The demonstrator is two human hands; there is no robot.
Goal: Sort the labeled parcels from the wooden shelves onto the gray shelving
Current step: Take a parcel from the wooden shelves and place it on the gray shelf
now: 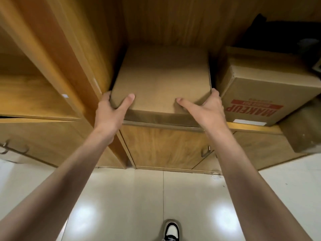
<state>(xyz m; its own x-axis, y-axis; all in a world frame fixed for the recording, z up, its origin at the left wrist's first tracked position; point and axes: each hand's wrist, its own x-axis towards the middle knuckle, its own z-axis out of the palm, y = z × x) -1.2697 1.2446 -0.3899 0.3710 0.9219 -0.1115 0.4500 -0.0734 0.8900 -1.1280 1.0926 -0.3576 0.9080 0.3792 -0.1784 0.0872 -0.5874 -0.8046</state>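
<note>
Two bare hands hold one plain cardboard box [161, 80] at its near corners, and it sits on the wooden shelf [251, 128] with its front edge just past the shelf's front lip. The left hand [111, 110] wraps the near left corner, thumb flat on the top face and fingers tucked down the left side, between the box and the upright wooden divider [73, 70]. The right hand [208, 108] mirrors it at the near right corner, thumb on top and fingers curled round the right side. Each grip is closed on the box, though the fingers themselves are mostly hidden behind it.

Just beside it to the right, on the same shelf, stands a second cardboard box [264, 94] printed MAKEUP in red, with a white label at its lower front edge. Behind that box is something dark, possibly a bag; the blur makes it hard to tell. Below the shelf are wooden cabinet doors [165, 146] with metal handles. Beneath them lies a glossy pale tiled floor [139, 197], with a black and white sneaker [171, 230] at the bottom edge.
</note>
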